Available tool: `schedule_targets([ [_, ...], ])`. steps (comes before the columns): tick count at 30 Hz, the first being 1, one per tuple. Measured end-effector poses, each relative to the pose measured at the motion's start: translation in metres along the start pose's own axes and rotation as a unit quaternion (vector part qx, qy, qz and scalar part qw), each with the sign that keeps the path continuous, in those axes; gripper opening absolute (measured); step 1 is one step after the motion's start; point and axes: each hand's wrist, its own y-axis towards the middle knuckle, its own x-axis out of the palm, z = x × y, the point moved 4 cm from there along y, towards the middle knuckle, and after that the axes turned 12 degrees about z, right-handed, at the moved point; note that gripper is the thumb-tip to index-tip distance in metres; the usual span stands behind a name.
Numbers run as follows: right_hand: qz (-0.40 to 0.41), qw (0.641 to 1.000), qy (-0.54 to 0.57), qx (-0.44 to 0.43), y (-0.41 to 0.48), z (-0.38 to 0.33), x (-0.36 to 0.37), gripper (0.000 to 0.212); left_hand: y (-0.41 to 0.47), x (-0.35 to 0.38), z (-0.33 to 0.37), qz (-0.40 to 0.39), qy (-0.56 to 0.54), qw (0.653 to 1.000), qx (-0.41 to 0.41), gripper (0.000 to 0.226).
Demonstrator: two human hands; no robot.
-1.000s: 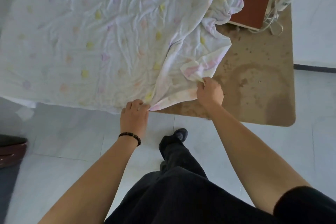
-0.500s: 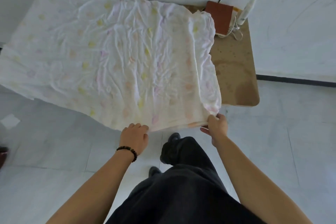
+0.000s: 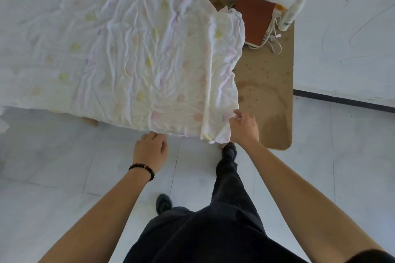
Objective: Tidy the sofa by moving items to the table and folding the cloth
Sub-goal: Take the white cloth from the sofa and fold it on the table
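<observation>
The cloth (image 3: 132,53) lies spread and wrinkled over most of the table (image 3: 267,92), with its hem hanging a little past the table's near edge and a narrow strip doubled over along its right side. My right hand (image 3: 243,127) is just beside the cloth's near right corner, fingers loose and apart, holding nothing. My left hand (image 3: 150,147), a bead bracelet (image 3: 142,170) on its wrist, has its curled fingertips at the hem on the near edge; I cannot tell whether they pinch it. At the table's far right corner are a brown book (image 3: 255,17), a white cord (image 3: 272,38) and a white bottle (image 3: 291,13).
</observation>
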Motion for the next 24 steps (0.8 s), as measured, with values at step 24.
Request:
schedule_targets([
  [24, -0.19, 0.883, 0.391, 0.175, 0.247, -0.164, -0.041, 0.027, 0.053, 0.038, 0.179, -0.003, -0.075, 0.972, -0.221, 0.021],
])
